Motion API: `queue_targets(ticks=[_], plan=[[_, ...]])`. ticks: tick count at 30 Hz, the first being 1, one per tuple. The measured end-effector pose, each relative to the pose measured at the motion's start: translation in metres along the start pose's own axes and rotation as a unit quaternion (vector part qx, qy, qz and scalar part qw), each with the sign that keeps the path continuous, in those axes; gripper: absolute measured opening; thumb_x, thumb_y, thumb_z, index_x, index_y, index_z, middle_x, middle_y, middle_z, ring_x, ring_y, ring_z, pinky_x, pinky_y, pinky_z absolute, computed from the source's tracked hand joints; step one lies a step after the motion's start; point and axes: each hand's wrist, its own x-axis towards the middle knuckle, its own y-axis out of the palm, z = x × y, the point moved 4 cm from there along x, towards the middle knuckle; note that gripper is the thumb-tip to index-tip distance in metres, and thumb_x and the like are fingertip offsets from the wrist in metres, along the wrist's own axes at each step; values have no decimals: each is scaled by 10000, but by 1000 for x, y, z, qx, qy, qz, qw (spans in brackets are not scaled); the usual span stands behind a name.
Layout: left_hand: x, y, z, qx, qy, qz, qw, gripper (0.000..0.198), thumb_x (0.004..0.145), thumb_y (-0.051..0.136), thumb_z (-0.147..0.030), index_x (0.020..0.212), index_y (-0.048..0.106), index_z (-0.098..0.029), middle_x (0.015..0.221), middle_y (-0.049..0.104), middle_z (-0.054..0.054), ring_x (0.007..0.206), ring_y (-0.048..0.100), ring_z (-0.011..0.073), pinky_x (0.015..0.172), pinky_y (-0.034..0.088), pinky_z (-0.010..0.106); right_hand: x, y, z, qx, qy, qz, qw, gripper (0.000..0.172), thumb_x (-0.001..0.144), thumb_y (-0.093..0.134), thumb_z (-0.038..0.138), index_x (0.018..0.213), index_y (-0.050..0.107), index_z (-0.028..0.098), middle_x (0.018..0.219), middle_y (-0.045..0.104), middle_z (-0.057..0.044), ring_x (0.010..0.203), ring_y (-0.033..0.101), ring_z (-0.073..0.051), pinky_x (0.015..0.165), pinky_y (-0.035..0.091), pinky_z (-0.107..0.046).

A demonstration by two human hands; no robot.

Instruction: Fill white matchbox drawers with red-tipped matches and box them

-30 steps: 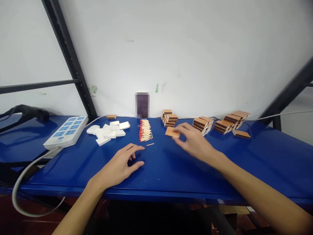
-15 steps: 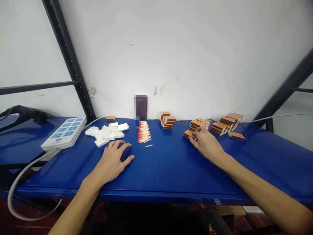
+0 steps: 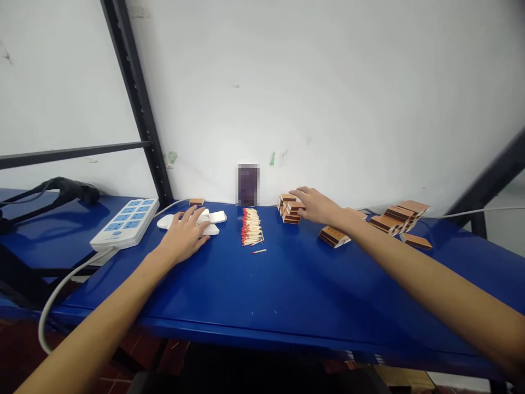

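Head view: where do the small white boxes (image 3: 217,217) lie?

"On the left part of the desk (image 3: 246,295), beneath the left hand (image 3: 186,232). Its fingers are spread apart over them and cover much of the heap; contact I can't make out."

"And the right hand (image 3: 314,205)?"

"At the right side of a small stack of matchboxes (image 3: 292,210), near the wall (image 3: 328,98). Thumb and forefinger stand apart, but I cannot tell whether they grip a box; the other fingers are hard to see."

"What lies between the hands?"

"A row of red-tipped matches (image 3: 252,227), with one loose match (image 3: 259,251) in front of it. Behind the row stands a dark rectangle (image 3: 248,185), too pixelated to read."

"Further right?"

"A second matchbox stack (image 3: 334,236), partly hidden by the right forearm, then a stepped stack (image 3: 396,216) with a single matchbox (image 3: 416,241) just beside it."

"To the left?"

"Another matchbox (image 3: 196,202) near the wall, and a white power strip (image 3: 125,221) whose grey cable hangs past the front edge. Beyond it, a black object (image 3: 61,191) I can't identify."

"Surface and room?"

"Glossy blue top, black metal uprights, white wall with green marks. Below is reddish tiled floor (image 3: 123,361), mostly dark, with cardboard (image 3: 402,377) cut off at the bottom."
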Motion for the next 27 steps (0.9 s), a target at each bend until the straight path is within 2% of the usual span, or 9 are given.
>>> queue_targets(ticks=[4,6,8,11,14,17,19,22,27], plan=[[1,-7,-11,-8,35,-31,999,273,939,463,-279,1100,660,-179,1324,517,173,1228,440,363,959,354,538,12,11,-4,-5,-12,32,999,379,786,564,139,1159,614,182,1051,679,-104,981,605,-252,789,455,-326],[-4,-19,-21,-55,16,-60,997,281,954,441,-307,1072,660,-177,1210,574,153,1126,498,327,917,386,494,4,11,2,-8,-12,24,1000,284,831,512,134,1077,644,185,1010,690,-102,945,619,-245,773,455,-328],[-11,-31,-36,-139,-3,-59,988,327,979,384,-338,952,658,-161,996,606,107,941,553,256,832,422,407,-12,9,12,-10,-13,5,1000,275,882,448,143,1075,640,174,1032,685,-118,951,621,-248,780,461,-344],[-21,-36,-65,-277,-6,23,961,425,1002,309,-357,769,607,-164,786,550,39,723,537,179,694,415,313,-44,9,34,13,-49,-56,997,302,925,416,190,1163,600,163,1110,671,-130,994,621,-248,822,485,-369],[-26,-33,-86,-312,5,90,946,360,978,362,-383,824,617,-180,811,552,32,738,539,188,706,403,325,-70,19,50,31,-69,-42,996,304,923,428,190,1172,602,176,1138,671,-123,999,630,-251,834,508,-395],[-21,-29,-86,-331,-8,104,938,298,955,402,-416,970,607,-200,904,579,42,812,554,214,760,407,354,-78,26,55,60,-61,-29,996,312,905,424,152,1151,614,179,1140,666,-117,1013,621,-250,854,515,-413],[-13,-25,-81,-347,-27,103,932,322,955,385,-446,971,594,-202,891,585,41,806,553,217,749,409,355,-74,25,61,88,-77,-40,992,331,896,419,128,1161,613,163,1175,641,-129,1072,589,-250,904,497,-421],[-3,-21,-74,-388,-35,99,916,343,966,346,-438,928,586,-194,807,579,24,711,536,188,674,398,320,-63,24,77,124,-122,-22,984,355,887,425,96,1183,613,149,1205,614,-142,1124,550,-245,944,471,-422],[-1,-16,-70,-441,-51,79,893,298,956,379,-397,893,584,-190,601,463,-41,541,442,138,539,318,265,-47,30,99,112,-112,25,987,357,906,416,100,1194,619,160,1213,616,-134,1097,530,-257,876,474,-438]])
